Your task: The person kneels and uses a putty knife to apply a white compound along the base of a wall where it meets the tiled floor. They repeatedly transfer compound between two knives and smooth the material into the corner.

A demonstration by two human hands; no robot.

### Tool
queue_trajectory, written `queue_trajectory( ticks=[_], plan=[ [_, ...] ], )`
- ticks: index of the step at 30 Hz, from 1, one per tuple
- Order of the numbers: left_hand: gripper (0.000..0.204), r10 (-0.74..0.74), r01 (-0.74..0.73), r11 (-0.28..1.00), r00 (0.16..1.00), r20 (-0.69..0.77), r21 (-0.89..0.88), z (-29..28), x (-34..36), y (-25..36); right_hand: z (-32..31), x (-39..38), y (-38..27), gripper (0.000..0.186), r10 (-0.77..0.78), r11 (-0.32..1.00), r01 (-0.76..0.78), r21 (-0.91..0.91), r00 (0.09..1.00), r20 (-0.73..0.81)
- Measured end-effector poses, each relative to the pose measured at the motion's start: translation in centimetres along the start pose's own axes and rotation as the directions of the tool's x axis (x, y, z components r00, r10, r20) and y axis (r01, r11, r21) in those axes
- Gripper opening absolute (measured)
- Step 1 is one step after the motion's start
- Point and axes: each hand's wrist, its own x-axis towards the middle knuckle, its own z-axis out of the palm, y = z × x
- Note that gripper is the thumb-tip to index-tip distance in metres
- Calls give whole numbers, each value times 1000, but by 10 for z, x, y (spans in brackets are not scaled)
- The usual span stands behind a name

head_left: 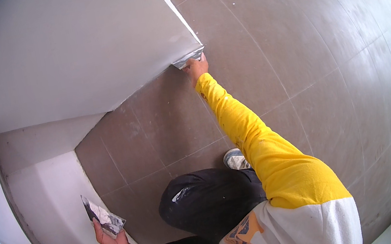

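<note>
At the far middle, my right hand (196, 67) is closed on a putty knife (187, 58). Its wide metal blade lies against the foot of the grey-white wall (85, 47), right by the outer corner. The handle is hidden under my fingers. Low on the left, my left hand (112, 241) grips a second putty knife (115, 221), whose blade carries a lump of white putty (98, 210). That knife is held up, apart from the far wall.
Brown-grey tiles (257, 60) with pale joints cover the floor. A white strip (175, 9) runs along the wall's base beyond the corner. My bent knee (208, 195) and a shoe (235, 159) are below the right arm. A pale wall (50, 182) stands at the left.
</note>
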Motion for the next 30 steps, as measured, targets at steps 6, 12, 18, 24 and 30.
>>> queue_trajectory(
  ticks=[6, 12, 18, 24, 30],
  plan=[
    [31, 73, -69, 986, 997, -24, 152, -7, 1, -2, 34, 29, -19, 92, 195, 978, -175, 113, 961, -197],
    [32, 14, -14, 999, 1000, -14, 33, -4, 2, -5, 63, -32, -32, 84, -10, 996, 11, -93, 1000, 9],
    [35, 49, -48, 998, 998, -35, 37, -10, 4, -10, -9, -65, -94, 56, -139, 944, 162, -286, 985, 100],
    [34, -5, 7, 994, 1000, 20, -113, -18, 1, -14, -55, 65, -164, 25, -104, 521, 218, -825, 976, 192],
    [33, -19, 8, 992, 997, -81, -126, -17, -9, -15, -48, 143, -143, 29, 14, 85, 168, -982, 985, 170]
  ],
)
